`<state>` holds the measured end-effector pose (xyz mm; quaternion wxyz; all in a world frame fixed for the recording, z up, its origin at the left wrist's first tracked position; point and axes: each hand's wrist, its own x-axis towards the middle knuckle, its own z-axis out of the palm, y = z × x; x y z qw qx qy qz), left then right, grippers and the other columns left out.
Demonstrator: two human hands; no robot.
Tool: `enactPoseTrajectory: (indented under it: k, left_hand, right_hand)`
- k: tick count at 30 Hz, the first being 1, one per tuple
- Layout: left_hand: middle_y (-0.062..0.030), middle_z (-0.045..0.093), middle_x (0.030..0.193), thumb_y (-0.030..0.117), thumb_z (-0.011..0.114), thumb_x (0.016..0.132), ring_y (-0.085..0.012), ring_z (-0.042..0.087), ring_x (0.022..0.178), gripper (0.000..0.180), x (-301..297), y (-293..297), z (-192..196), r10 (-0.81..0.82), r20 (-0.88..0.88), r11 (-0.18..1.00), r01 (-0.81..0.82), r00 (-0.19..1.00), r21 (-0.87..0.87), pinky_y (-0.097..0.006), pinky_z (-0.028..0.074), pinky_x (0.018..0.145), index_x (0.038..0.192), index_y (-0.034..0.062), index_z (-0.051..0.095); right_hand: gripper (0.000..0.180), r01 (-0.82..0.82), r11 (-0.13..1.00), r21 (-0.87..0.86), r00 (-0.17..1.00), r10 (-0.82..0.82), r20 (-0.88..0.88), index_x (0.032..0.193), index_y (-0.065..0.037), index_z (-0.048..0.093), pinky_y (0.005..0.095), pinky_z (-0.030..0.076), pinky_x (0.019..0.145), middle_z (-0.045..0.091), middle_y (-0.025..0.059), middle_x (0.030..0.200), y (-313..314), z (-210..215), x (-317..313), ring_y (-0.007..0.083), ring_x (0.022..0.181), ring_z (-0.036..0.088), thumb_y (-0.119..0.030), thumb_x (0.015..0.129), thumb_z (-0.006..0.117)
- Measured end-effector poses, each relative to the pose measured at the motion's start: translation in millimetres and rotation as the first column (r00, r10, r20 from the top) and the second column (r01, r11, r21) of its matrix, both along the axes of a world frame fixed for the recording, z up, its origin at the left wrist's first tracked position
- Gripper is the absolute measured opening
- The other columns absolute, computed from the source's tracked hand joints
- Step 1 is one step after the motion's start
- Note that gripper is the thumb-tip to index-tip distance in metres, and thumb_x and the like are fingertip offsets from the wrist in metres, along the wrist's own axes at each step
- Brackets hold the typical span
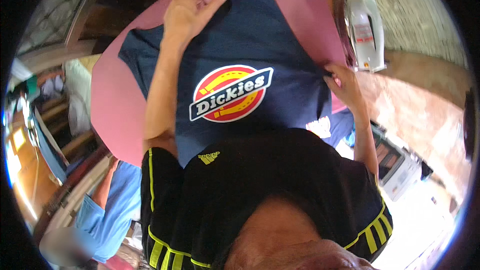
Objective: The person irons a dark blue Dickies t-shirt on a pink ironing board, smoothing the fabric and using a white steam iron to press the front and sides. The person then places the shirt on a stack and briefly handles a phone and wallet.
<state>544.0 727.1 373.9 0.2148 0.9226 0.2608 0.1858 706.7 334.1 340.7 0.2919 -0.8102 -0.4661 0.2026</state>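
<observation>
1. Two bare hands are on a dark blue T-shirt (260, 35) that lies spread flat on a pink ironing board (112, 100).
2. The shirt has a round red and yellow badge (231, 93) with white letters in the middle of it.
3. The left hand (190, 12) is at the far end of the shirt, by the neck. Its fingers are bent and pinch the cloth there, with one finger sticking out toward the edge.
4. The right hand (344, 84) is at the right side of the shirt, at the edge of the board. Its fingers are curled and grip the side of the shirt.
5. The person wears a black top (280, 180) with bright yellow stripes, and it hides the near end of the blue shirt.
6. A white iron (367, 32) stands at the far right corner of the board, near the right hand but not touching it.
7. Another person in a light blue shirt (117, 210) is low on the left side, well apart from the board.
8. A white box-like machine (400, 170) sits on the floor to the right.
</observation>
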Motion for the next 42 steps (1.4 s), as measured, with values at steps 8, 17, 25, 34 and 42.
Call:
enactPoseTrajectory:
  k: [8, 17, 25, 34, 42]
  left_hand:
    - [0.0025, 0.057, 0.065, 0.016, 0.076, 0.087, -0.0048, 0.048, 0.063, 0.013, 56.6, 15.7, -60.5, 0.06, 0.592, 0.887, 0.229, 0.804, -0.401, -0.023, 0.041, 0.058, 0.087, 0.0054, 0.069]
    - [-0.0128, 0.064, 0.118, 0.042, 0.069, 0.087, -0.0343, 0.06, 0.108, 0.035, 88.7, 15.8, -33.2, -0.2, -0.029, 0.905, 0.196, 0.979, 0.377, -0.056, 0.046, 0.087, 0.107, 0.0129, 0.065]
    - [-0.0173, 0.068, 0.091, 0.035, 0.061, 0.095, -0.0384, 0.065, 0.086, 0.027, 117.7, 36.6, -53.4, -0.336, 0.152, 0.932, 0.305, 0.929, 0.198, -0.044, 0.051, 0.075, 0.101, 0.0082, 0.065]
    - [-0.0088, 0.063, 0.102, 0.033, 0.064, 0.093, -0.0327, 0.06, 0.099, 0.024, 101.0, -90.9, -16.6, -0.566, 0.204, 0.782, 0.441, 0.799, 0.441, -0.047, 0.047, 0.084, 0.104, 0.0111, 0.066]
    - [-0.0069, 0.061, 0.096, 0.014, 0.069, 0.086, -0.0269, 0.061, 0.089, 0.012, 45.2, -227.1, -61.1, -0.787, 0.287, 0.556, 0.829, 0.547, -0.057, -0.041, 0.048, 0.079, 0.097, 0.0086, 0.067]
  right_hand:
    - [0.026, -0.029, 0.998, 0.059, 1.0, 0.028, 0.008, 0.102, 0.001, 0.065, 0.037, 0.053, 0.071, 0.064, 0.0133, 0.095, 10.7, 22.3, -5.3, 0.0278, 0.083, 0.065, 0.002, 0.076, 0.066]
    - [0.028, 0.005, 0.998, 0.056, 0.996, -0.01, 0.084, 0.107, 0.0, 0.063, 0.0358, 0.051, 0.066, 0.064, 0.0135, 0.087, 3.4, 4.6, -10.3, 0.0281, 0.075, 0.064, -0.001, 0.08, 0.07]
    - [0.028, 0.104, 0.994, 0.042, 0.992, -0.101, -0.076, 0.106, -0.002, 0.063, 0.0314, 0.05, 0.063, 0.061, 0.0092, 0.078, 4.0, 11.2, -5.9, 0.0177, 0.067, 0.06, -0.007, 0.081, 0.075]
    - [0.03, 0.576, 0.779, 0.247, 0.814, -0.573, -0.089, 0.107, -0.004, 0.063, 0.0362, 0.052, 0.067, 0.067, 0.0095, 0.085, -19.5, 15.7, -54.7, 0.0214, 0.076, 0.066, -0.017, 0.084, 0.076]
    - [0.028, 0.816, 0.577, 0.023, 0.483, -0.659, -0.576, 0.118, -0.004, 0.061, 0.0291, 0.05, 0.073, 0.061, 0.0055, 0.113, -111.6, -56.1, -137.5, 0.0149, 0.089, 0.062, -0.007, 0.091, 0.061]
